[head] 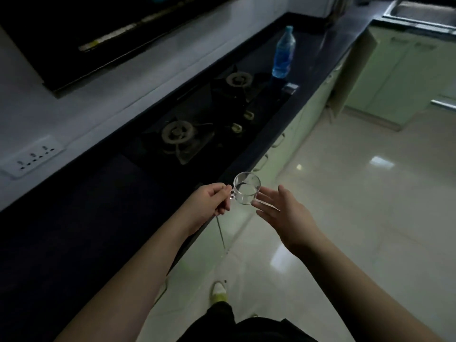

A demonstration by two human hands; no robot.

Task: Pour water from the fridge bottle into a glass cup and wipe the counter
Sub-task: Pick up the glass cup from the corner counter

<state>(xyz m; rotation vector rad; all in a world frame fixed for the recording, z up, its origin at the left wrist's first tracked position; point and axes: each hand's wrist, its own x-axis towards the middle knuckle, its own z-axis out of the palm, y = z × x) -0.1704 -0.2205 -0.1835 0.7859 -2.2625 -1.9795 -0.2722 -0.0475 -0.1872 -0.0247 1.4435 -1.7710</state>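
Now the left hand (212, 199) pinches the handle of the glass cup (246, 191) at centre frame, the right hand (283, 213) spread empty just beside it, while the bottle (283, 54) stands upright (cap on, apparently) far off on the counter (74, 218) toward upper right, nearer the free right hand.

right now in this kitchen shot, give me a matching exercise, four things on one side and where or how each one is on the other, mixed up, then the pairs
Things:
1. glass cup
2. water bottle
3. right hand
4. power socket

Places or states:
A. on the wall above the counter, at the near end
B. upright on the counter beyond the stove
C. open, fingers straight, beside the cup
D. held by its handle in the left hand

Pairs: 1-D, 2-B, 3-C, 4-A
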